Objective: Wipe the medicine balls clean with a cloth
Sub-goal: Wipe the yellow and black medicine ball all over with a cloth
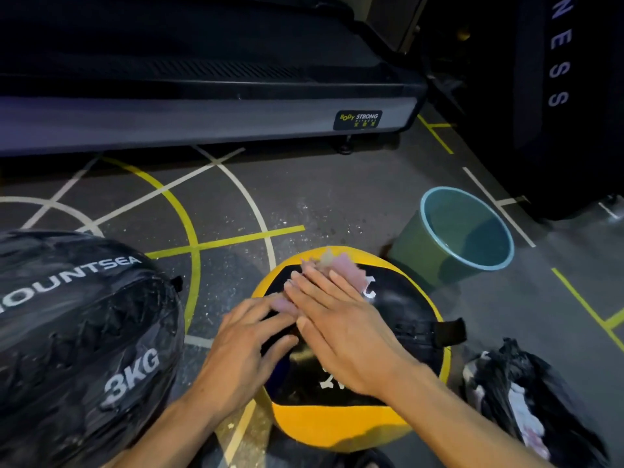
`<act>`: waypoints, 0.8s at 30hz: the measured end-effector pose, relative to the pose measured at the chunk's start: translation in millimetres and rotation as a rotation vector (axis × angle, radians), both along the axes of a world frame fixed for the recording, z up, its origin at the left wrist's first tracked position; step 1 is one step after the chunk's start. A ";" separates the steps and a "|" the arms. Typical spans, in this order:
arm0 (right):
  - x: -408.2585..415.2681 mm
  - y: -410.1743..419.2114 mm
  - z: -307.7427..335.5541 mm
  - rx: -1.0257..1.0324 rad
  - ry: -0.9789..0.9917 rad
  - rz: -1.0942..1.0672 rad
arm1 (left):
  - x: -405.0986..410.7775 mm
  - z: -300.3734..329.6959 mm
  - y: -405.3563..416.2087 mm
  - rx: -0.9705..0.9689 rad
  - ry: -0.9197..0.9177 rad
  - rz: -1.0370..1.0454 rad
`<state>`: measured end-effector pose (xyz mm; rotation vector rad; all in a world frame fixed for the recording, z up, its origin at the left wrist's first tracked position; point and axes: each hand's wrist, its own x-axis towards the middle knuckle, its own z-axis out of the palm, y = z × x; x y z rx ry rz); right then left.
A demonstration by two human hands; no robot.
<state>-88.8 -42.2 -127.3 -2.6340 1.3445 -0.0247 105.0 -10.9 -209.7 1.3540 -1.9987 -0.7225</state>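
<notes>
treadmill (pixel 202 106): stood behind, out of the way.
black ball (pixel 77 332): sat at left on the floor, apart, probably waiting.
yellow ball (pixel 337 423): lay on the floor between both arms, within reach.
bucket (pixel 439 261): stood near, likely for rinsing.
right hand (pixel 341 332): fingers straight, pressed pink cloth (pixel 341 268) flat onto the ball top.
left hand (pixel 243 346): fingers loose, steadied the ball beside it.

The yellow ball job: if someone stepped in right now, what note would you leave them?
Right hand: flat, fingers straight, pressing the pink cloth on top of the yellow-and-black medicine ball.
Left hand: open, resting on the ball's left side, steadying it.
Black 3KG ball sits to the left, bucket behind right, black bag at right.
Done: wiping of the yellow ball is under way.
Left: finish it; whether the black ball is clean cannot be told.
</notes>
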 end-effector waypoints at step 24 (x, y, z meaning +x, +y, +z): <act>-31.2 -26.4 6.5 0.115 -0.042 0.100 | -19.5 -0.5 18.5 0.358 0.568 0.184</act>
